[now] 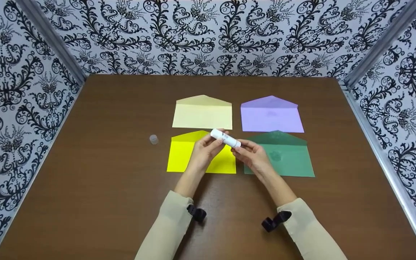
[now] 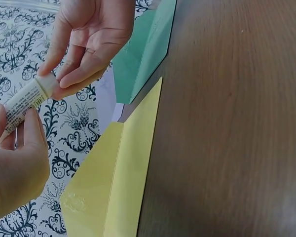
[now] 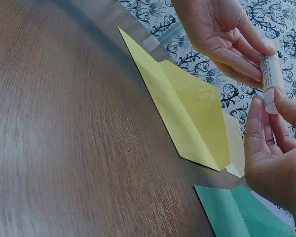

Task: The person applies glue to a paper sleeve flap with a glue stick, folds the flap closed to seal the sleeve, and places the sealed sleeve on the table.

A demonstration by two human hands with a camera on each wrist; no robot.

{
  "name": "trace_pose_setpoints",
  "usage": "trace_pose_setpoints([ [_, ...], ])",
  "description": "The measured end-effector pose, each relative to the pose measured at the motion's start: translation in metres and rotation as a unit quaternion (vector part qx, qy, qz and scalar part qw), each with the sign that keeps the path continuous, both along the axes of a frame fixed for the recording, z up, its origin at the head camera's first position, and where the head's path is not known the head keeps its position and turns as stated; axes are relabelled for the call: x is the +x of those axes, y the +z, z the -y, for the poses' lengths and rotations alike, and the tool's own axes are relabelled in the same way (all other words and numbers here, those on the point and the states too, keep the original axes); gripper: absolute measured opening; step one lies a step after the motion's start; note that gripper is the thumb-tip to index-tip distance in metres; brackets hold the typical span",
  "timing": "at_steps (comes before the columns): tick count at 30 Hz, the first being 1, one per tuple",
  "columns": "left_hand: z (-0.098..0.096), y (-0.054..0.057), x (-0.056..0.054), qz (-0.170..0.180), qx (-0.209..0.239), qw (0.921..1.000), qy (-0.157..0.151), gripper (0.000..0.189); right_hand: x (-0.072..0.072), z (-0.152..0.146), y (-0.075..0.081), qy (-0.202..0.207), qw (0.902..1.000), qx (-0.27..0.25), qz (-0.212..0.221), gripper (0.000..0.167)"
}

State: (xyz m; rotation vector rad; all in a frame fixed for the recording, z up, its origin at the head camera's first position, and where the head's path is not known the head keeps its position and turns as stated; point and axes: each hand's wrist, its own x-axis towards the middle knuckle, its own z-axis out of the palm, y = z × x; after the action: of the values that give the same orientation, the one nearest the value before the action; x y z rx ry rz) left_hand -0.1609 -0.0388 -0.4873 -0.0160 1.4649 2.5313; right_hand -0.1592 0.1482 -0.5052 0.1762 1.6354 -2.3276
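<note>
Left hand (image 1: 204,148) and right hand (image 1: 252,156) pinch opposite ends of white tube (image 1: 226,139) above near-left yellow envelope (image 1: 181,156) — fingertip grip might slip, dropping tube onto it.

Booth-like work area, possibly recording set; kind of building around it cannot be told. Brown wood-grain surface (image 1: 96,173) sits between three walls (image 1: 193,36), white with black scroll pattern, on left, right and far side. Grey metal strips (image 1: 49,38) run up corners. Black wrist gadgets (image 1: 198,213) suit recording; coloured envelopes (image 1: 271,119), white tube (image 1: 226,138) suit tabletop paperwork.
</note>
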Motion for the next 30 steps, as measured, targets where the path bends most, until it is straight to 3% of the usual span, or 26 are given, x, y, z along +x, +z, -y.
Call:
trace_pose_setpoints([
  [6,-0.0002,0.0004,0.0003,0.001,0.003,1.0,0.0,0.041,0.0009,-0.0007,0.0016,0.018,0.9998,0.006,0.007,0.04],
  [14,-0.0002,0.0002,0.0007,-0.001,0.005,1.0,-0.003,0.042,0.0023,-0.002,0.0031,0.047,0.9988,-0.011,0.002,0.019],
  [20,-0.0015,0.0001,0.0001,0.003,0.006,1.0,0.0,0.039,0.0025,-0.0033,0.0031,0.068,0.9976,-0.006,0.003,0.025],
  [30,-0.0022,0.0005,0.0009,0.001,0.002,0.9999,-0.014,0.042,0.0014,-0.0013,0.0025,0.086,0.995,0.05,0.004,0.037],
])
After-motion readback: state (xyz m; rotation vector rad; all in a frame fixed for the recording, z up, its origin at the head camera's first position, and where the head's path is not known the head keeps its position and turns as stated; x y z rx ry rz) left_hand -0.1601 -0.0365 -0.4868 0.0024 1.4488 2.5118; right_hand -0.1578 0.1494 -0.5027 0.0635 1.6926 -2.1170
